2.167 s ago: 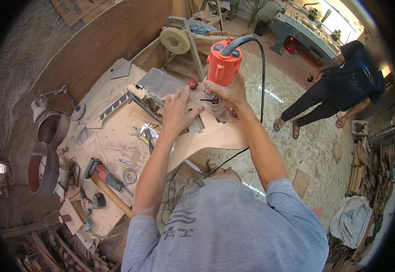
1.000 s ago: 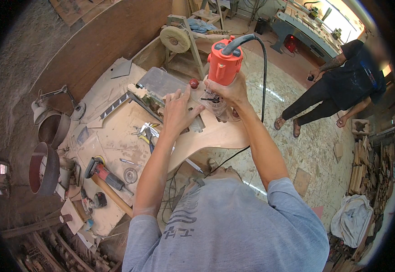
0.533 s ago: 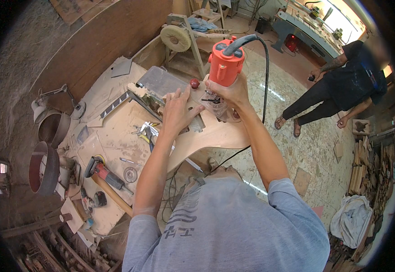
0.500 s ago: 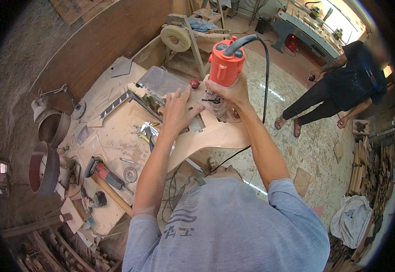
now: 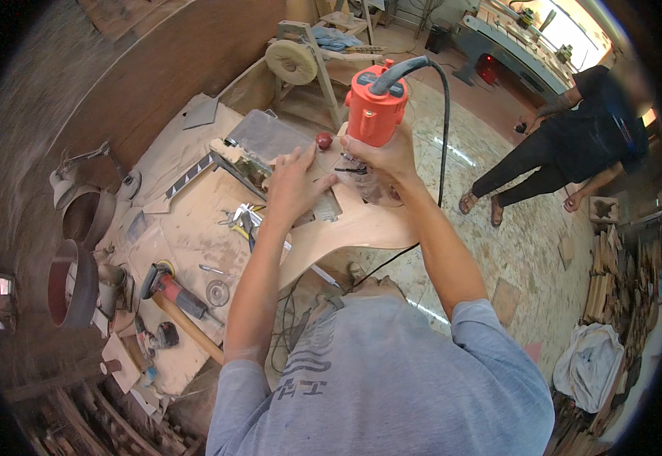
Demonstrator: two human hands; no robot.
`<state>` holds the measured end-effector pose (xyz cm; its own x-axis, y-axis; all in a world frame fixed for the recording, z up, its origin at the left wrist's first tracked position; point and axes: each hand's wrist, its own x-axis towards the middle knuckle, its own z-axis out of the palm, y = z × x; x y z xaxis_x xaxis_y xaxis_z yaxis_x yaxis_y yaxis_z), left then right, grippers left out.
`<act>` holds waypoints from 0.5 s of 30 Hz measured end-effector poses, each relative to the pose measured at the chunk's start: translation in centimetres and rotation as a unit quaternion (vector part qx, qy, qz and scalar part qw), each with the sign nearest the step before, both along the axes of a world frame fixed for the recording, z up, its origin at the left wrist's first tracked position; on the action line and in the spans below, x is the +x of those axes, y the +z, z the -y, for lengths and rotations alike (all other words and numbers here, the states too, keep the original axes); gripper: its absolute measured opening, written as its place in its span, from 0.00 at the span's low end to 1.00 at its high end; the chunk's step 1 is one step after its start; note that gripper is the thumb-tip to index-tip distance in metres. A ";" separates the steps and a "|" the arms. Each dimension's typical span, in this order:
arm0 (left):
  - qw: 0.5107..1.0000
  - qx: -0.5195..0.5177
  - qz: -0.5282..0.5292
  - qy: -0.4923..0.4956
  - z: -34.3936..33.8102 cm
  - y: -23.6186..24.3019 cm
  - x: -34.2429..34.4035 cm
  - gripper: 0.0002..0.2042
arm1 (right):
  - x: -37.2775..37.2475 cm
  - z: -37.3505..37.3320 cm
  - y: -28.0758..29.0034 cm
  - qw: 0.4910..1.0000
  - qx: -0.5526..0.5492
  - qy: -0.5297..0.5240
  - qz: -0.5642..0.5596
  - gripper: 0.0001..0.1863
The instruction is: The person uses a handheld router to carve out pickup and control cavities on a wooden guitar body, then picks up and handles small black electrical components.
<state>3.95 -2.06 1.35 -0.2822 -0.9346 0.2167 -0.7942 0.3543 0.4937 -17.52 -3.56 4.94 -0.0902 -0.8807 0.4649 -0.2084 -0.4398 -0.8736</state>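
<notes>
My right hand (image 5: 392, 158) is wrapped round the lower part of an upright red router (image 5: 375, 114), just above its clear base. The router stands on a pale, curved wooden guitar body (image 5: 376, 228) with cut-out pockets. A thick dark cord (image 5: 445, 125) arcs from the router's top and drops past my right forearm. Flat on the wood to the left of the router, my left hand (image 5: 293, 186) has its fingers stretched out and holds nothing. Beyond its fingertips sits a round red knob (image 5: 324, 140). What the router's bit touches is hidden.
Pliers (image 5: 247, 220), a red-and-grey angle grinder (image 5: 175, 292), a drill (image 5: 156, 334) and a metal disc (image 5: 217, 292) lie on the bench at left. A buffing wheel (image 5: 291, 62) stands behind. Another person (image 5: 574, 144) stands at right, near stacked wood offcuts (image 5: 604, 281).
The whole view has shifted very slightly. Both hands keep their places, and the router shows no clear movement over the wood.
</notes>
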 end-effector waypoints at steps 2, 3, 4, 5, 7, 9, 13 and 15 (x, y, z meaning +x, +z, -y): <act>1.000 0.010 -0.017 -0.006 0.3 0.1 0.5 0.43 | 0.3 -0.4 0.3 1.000 0.020 0.002 -0.005 0.37; 1.000 0.013 -0.021 -0.004 0.4 0.0 0.6 0.42 | 0.5 -0.8 1.0 1.000 0.023 -0.002 -0.017 0.37; 1.000 0.015 -0.025 -0.002 0.4 -0.1 0.7 0.42 | 0.6 -0.9 1.3 0.999 0.027 -0.007 -0.029 0.37; 0.999 0.017 -0.029 0.000 0.5 -0.2 0.7 0.41 | 0.5 -0.9 1.2 0.999 0.028 -0.003 -0.021 0.37; 1.000 -0.008 -0.020 -0.003 0.6 -0.9 0.7 0.42 | 0.4 -0.7 1.0 1.000 0.031 0.005 -0.004 0.38; 1.000 -0.015 -0.018 -0.005 0.5 -0.6 0.5 0.42 | 0.3 -0.6 0.9 1.000 0.021 0.013 0.011 0.37; 1.000 -0.005 -0.023 -0.013 0.5 -0.6 0.4 0.42 | -0.4 -0.3 0.2 0.999 -0.003 -0.025 -0.043 0.36; 1.000 -0.011 -0.016 -0.014 0.5 -0.6 0.5 0.42 | 0.0 -0.7 0.8 0.999 -0.017 -0.025 -0.033 0.35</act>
